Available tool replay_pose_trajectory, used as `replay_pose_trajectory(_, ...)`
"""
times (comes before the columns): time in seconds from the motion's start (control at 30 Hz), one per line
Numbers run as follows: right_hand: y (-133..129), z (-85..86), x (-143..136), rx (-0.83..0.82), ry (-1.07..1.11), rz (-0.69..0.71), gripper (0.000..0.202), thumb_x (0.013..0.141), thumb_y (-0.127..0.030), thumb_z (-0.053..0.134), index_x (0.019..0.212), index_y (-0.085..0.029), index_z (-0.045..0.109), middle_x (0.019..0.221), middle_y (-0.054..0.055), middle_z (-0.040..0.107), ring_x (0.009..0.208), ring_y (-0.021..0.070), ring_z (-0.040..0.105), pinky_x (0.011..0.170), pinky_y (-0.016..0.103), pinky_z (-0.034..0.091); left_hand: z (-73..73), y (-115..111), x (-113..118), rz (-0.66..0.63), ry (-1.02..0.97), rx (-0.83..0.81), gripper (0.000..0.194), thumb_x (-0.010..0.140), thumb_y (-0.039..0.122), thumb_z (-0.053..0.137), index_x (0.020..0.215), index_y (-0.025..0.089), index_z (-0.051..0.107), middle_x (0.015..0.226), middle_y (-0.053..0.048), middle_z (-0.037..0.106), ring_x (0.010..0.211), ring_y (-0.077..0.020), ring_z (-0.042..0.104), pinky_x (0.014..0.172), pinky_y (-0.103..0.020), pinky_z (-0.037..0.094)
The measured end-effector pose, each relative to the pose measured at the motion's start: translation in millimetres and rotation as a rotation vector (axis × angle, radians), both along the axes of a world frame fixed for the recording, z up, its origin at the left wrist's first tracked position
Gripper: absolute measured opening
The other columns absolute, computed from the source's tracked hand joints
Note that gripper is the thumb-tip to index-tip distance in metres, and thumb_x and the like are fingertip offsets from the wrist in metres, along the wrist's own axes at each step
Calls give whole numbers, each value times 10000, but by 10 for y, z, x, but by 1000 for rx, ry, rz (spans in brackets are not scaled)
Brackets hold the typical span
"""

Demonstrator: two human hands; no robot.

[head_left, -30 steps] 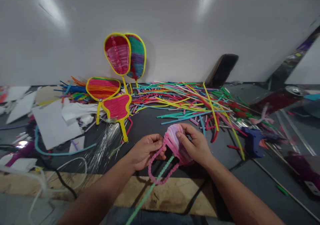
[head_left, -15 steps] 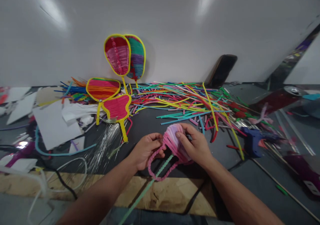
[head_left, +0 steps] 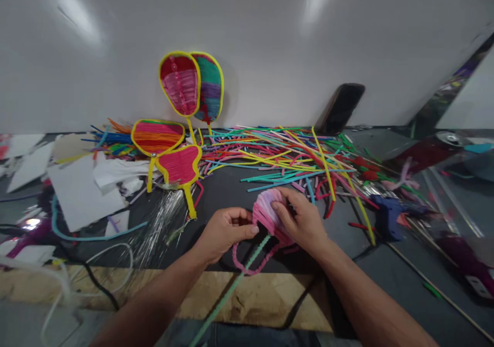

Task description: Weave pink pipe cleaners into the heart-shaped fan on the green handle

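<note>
A small fan shape of pink and lilac pipe cleaners point(head_left: 265, 203) is between my hands above the table's front edge. My right hand point(head_left: 303, 221) grips its right side, thumb on the front face. At its left edge, my left hand point(head_left: 227, 231) pinches the pink frame between thumb and forefinger. The uncovered part of the frame, a twisted pink loop point(head_left: 252, 271), hangs below. From the woven part a twisted light green stem point(head_left: 235, 285) runs down toward me. My fingertips partly hide the edges of the weaving.
Loose coloured pipe cleaners point(head_left: 266, 151) lie along the wall. Finished yellow-edged fans point(head_left: 179, 164) stand and lie at left, near white paper point(head_left: 83, 193). A phone point(head_left: 345, 108) leans on the wall. At right are a blue glue gun point(head_left: 388, 216) and a can point(head_left: 428, 149).
My left thumb has moved onto the frame's left edge, and the left fingers have shifted with it. The pink loop hangs slightly higher and further right. My right hand keeps its grip.
</note>
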State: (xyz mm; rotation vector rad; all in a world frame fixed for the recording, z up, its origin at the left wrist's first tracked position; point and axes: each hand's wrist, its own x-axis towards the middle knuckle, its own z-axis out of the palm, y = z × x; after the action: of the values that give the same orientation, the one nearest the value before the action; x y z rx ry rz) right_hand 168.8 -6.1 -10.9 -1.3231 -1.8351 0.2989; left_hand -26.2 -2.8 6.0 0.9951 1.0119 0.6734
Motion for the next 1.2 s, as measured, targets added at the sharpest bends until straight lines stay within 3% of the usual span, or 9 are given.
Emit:
replay_pose_trajectory(0.2,48,-36,6,71,-66,47,255,876,-252,482,1121,-207,537,953,64,673,826,201,617,720,338,468,12,-10,0,-49,-42,-74,154,621,239,756,653,118,667,594,-7,647,501,-67,549,517,-171,423)
replay_pose_trajectory(0.33,18,26,-11,191,-65,-10,372,848,-228,521,1217,-208,475,1088,105,592,1000,233,542,836,403,449,-15,26,16,106,-131,-130,159,610,224,763,676,116,667,625,-10,656,489,-64,561,537,-179,450)
replay_pose_trajectory(0.47,-103,106,-128,315,-117,14,214,768,-232,638,975,-240,586,1034,67,592,1005,242,493,867,423,415,-30,60,15,230,-202,-133,163,618,218,764,684,114,659,639,-10,654,499,-50,546,550,-170,462)
replay_pose_trajectory(0.63,-155,75,-295,258,-247,15,108,770,-251,642,866,-235,595,1004,38,632,983,243,482,842,419,390,-23,54,23,248,-251,-150,187,606,221,777,696,108,658,624,-3,636,510,-51,539,548,-170,467)
replay_pose_trajectory(0.9,-74,-9,-298,230,-267,37,200,781,-235,618,979,-229,590,1143,80,567,1115,269,448,914,464,400,-100,58,6,230,-217,-143,215,606,246,780,732,108,674,608,4,611,521,-56,535,530,-166,431)
replay_pose_trajectory(1.2,-27,-54,-259,244,-243,67,208,780,-174,601,979,-235,589,1152,77,565,1113,260,459,899,459,429,-89,46,18,240,-180,-173,223,563,238,804,668,113,652,593,10,603,502,-50,526,516,-157,411)
